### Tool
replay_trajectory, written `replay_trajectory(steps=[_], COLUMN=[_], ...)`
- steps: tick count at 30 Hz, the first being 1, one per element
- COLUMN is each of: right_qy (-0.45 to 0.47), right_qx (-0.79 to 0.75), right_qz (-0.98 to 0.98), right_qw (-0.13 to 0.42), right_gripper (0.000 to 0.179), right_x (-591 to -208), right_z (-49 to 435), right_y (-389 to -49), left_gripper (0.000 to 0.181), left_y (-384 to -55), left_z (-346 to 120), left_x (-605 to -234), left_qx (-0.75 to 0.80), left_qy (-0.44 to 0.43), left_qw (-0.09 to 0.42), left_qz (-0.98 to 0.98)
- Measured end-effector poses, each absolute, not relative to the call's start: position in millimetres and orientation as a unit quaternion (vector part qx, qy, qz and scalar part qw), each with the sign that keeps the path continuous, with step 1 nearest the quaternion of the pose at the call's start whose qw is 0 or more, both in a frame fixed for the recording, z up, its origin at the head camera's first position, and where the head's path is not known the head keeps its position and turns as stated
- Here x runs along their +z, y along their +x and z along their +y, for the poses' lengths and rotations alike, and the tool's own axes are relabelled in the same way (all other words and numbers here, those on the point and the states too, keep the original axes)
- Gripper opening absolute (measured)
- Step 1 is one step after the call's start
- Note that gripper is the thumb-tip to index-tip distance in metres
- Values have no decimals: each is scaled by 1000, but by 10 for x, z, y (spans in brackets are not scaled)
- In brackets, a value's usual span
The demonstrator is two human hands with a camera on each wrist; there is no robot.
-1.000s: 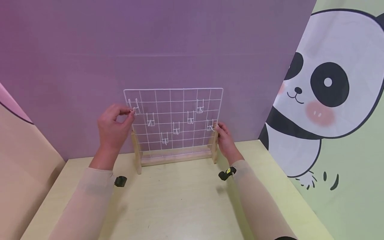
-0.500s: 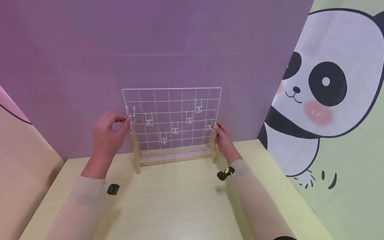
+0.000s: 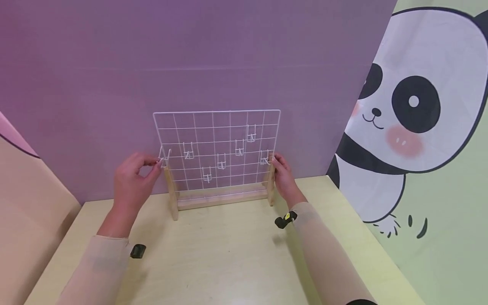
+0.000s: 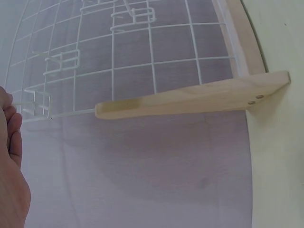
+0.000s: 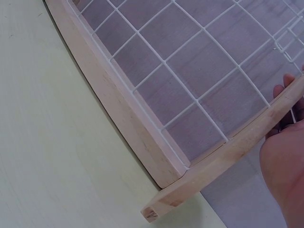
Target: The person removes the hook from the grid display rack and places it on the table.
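Observation:
A white wire grid panel (image 3: 217,111) stands upright in a wooden stand (image 3: 225,201) at the back of the table. My left hand (image 3: 132,180) pinches a white wire hook (image 4: 49,105) between thumb and fingertips at the grid's left edge, just above the left wooden post (image 4: 190,100). Whether this hook is seated on a grid wire, I cannot tell. At the other side, my right hand (image 3: 286,180) grips the right post (image 5: 237,156) near its top, with part of its fingers hidden behind the wood.
Several more white hooks hang on the grid, among them one high at the right (image 3: 251,137) and one low in the middle (image 3: 207,177). A purple wall (image 3: 213,55) rises close behind the stand. The pale tabletop (image 3: 228,250) stretches in front.
My left hand has moved down along the grid's left edge with the hook, from near the top to just above the post. My right hand keeps its grip on the right post.

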State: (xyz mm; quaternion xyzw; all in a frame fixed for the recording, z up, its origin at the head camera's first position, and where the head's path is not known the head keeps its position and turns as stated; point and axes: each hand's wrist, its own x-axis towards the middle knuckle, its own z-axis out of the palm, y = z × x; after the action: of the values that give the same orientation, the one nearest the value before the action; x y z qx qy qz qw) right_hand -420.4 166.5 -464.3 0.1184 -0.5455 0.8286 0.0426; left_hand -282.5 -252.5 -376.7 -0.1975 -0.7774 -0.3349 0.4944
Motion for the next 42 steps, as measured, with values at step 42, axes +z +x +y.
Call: replay_trajectory(steps=[42], right_qy=[95], right_qx=[822], right_qz=[-560], right_qw=[35], right_gripper=[20], right_x=[-4636], right_z=[1656], right_y=[-4213], left_gripper=[26], left_y=[-2893], left_z=[-2502], left_x=[-4578], left_qx=[-282], left_qy=[-223], left_qw=[384], left_qz=[-850])
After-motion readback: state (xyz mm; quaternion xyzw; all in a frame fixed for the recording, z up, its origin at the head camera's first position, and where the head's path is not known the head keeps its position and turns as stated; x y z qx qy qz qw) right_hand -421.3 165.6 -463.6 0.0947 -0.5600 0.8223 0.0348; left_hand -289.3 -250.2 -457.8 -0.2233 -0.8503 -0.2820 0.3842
